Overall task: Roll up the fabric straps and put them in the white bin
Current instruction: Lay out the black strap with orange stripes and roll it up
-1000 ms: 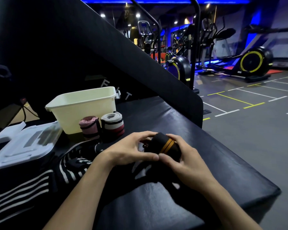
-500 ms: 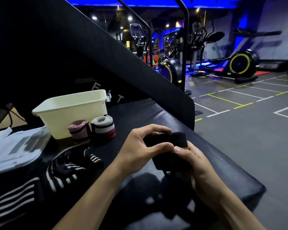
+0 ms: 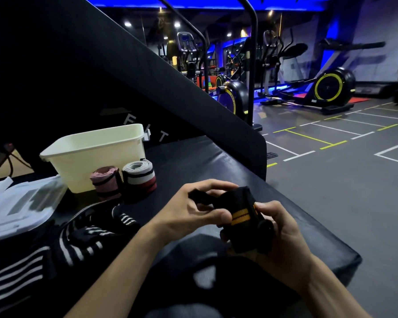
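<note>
Head view looks down on both hands working a black strap with orange stripes [image 3: 241, 216], held just above the dark padded worktop [image 3: 216, 161] in front of the person. It looks soft, light and springy, the kind of elastic fabric that will loosen the moment pressure comes off, so it is probably best gripped across the coil's flat sides with the loose tail kept pinned.

Curled round the roll from below and the side, the right hand [image 3: 283, 244] cradles it, thumb near the orange stripes. At the roll's upper left the left hand [image 3: 193, 212] pinches the free black end, fingers bent and close together; neither hand is relaxed.

Near the far left of the worktop stands the white bin [image 3: 94, 154], well apart from the hands. Two finished rolls, a pink roll [image 3: 105, 182] and a grey, white and red roll [image 3: 139, 177], stand upright just in front of it, outside it. Unrolled black-and-white striped straps [image 3: 62, 246] lie loose at the lower left.
</note>
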`<state>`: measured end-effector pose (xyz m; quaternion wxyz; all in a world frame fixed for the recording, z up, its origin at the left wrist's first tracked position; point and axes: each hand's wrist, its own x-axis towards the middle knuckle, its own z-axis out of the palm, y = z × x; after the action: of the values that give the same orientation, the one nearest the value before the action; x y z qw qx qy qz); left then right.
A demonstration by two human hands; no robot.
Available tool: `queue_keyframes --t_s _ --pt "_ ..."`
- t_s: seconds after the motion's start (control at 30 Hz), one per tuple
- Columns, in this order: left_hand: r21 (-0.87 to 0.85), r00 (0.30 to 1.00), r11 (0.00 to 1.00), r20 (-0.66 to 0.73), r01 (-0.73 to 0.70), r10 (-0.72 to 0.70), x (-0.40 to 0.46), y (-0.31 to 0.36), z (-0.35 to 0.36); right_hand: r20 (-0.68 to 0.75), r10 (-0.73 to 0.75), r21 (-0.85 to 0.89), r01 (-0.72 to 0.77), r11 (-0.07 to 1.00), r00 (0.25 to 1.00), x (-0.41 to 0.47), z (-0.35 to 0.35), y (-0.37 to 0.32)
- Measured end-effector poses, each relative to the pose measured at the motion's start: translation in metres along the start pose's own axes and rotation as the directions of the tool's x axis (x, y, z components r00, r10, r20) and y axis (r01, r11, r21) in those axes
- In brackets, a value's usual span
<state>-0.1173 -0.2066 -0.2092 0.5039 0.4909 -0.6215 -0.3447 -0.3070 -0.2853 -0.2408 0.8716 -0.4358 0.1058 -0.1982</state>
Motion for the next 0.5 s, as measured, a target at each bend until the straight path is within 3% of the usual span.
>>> queue_keyframes --t_s 0.1,0.2,0.27,0.33,0.4,0.5 --pt "-0.013 0.999 0.999 -0.029 -0.039 0.038 -0.001 0.003 0.001 0.041 -0.01 -0.026 0.011 1.0 0.999 -0.002 -0.003 -0.002" --pt "0.098 0.983 0.991 -0.147 -0.093 0.107 0.0 0.007 -0.003 -0.09 -0.152 -0.211 0.131 0.969 0.984 0.002 -0.004 -0.002" --pt "0.2 0.965 0.975 -0.222 -0.097 0.142 0.001 0.009 -0.006 -0.162 -0.361 -0.403 0.272 0.874 0.918 0.006 -0.008 0.001" --pt "0.258 0.951 0.962 -0.262 -0.092 0.161 0.001 0.009 -0.006 -0.141 -0.518 -0.559 0.364 0.745 0.844 0.006 -0.008 0.004" --pt "0.312 0.941 0.945 -0.279 -0.099 0.191 0.002 0.008 -0.004 -0.116 -0.599 -0.605 0.422 0.675 0.793 0.008 -0.009 0.008" --pt "0.396 0.92 0.912 -0.309 -0.106 0.241 0.003 0.006 -0.002 -0.06 -0.621 -0.602 0.467 0.647 0.782 0.008 -0.006 0.012"
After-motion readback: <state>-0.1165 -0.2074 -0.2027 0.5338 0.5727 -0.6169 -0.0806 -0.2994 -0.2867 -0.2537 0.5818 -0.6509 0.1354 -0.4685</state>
